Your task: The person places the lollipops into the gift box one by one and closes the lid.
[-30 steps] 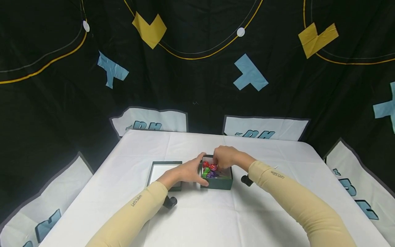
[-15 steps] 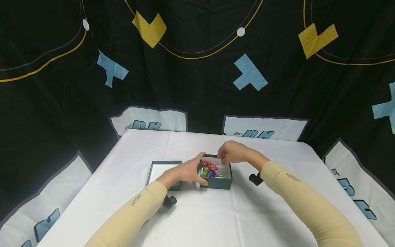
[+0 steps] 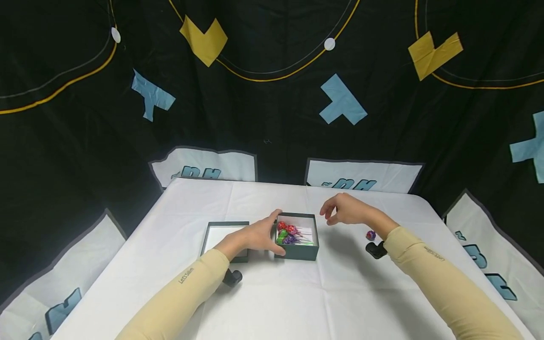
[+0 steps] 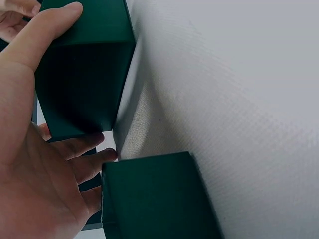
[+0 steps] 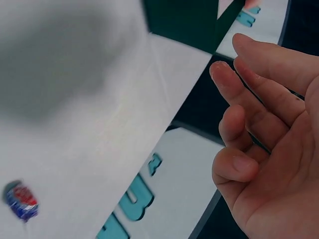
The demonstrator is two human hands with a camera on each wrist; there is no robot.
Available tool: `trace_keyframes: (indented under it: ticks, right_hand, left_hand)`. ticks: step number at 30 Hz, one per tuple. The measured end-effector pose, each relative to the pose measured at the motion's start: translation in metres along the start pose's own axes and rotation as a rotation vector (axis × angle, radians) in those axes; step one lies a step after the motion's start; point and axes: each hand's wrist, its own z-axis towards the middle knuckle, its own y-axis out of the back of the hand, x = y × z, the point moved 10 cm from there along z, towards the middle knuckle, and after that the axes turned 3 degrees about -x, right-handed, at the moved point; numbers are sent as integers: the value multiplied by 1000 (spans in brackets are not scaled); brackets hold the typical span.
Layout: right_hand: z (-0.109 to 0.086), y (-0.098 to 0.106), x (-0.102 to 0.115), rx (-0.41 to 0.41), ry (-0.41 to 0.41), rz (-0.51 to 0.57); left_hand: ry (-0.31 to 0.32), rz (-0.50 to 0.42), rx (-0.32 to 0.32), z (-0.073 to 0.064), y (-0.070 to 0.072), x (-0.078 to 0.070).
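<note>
My left hand (image 3: pixel 255 236) grips the left end of an open dark green box (image 3: pixel 297 253), thumb on the near wall and fingers on the far side. Several wrapped lollipops (image 3: pixel 291 230) lie in the box, red, green and purple heads to the left, sticks to the right. To the right of the box, my right hand (image 3: pixel 348 208) hovers above the table with fingers loosely bent and nothing between them. A single lollipop (image 3: pixel 371 235) with a purple and red wrapper lies near the right wrist; the right wrist view shows its wrapped head (image 5: pixel 22 201) too.
A shallow green-edged lid (image 3: pixel 244 259), white inside, lies left of the box, partly covered by the left hand. The white tablecloth (image 3: pixel 276 302) spreads beneath everything. Black wrist cameras (image 3: pixel 376 250) hang under both wrists. A dark curtain (image 3: pixel 272 118) stands behind.
The right hand has come up out of the box and moved right, without a lollipop. The loose lollipop on the table has come into view by the right wrist. The left hand stays put.
</note>
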Motion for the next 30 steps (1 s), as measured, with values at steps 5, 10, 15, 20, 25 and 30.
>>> trace_keyframes:
  ticks: [5,10,15,20,25,30]
  right_hand:
    - [-11,3,-22,-10,-6,24]
    - [-25,6,-39,-15,-9,38]
    - [-35,5,-56,-1,-32,48]
    - [-44,2,-71,22,-58,58]
    - [-50,-2,-86,30,-86,85]
    - [-57,-3,-99,41,-103,64]
  left_hand:
    - [-6,-4,1,-1,1,-1]
    - [-10,-4,-1,-1,2,-1]
    - [-11,-11,-1,-1,2,0]
    - [-12,-24,0,-1,2,0]
    - [-6,-21,0,0,1,1]
    - [-5,-26,5,0,-1,1]
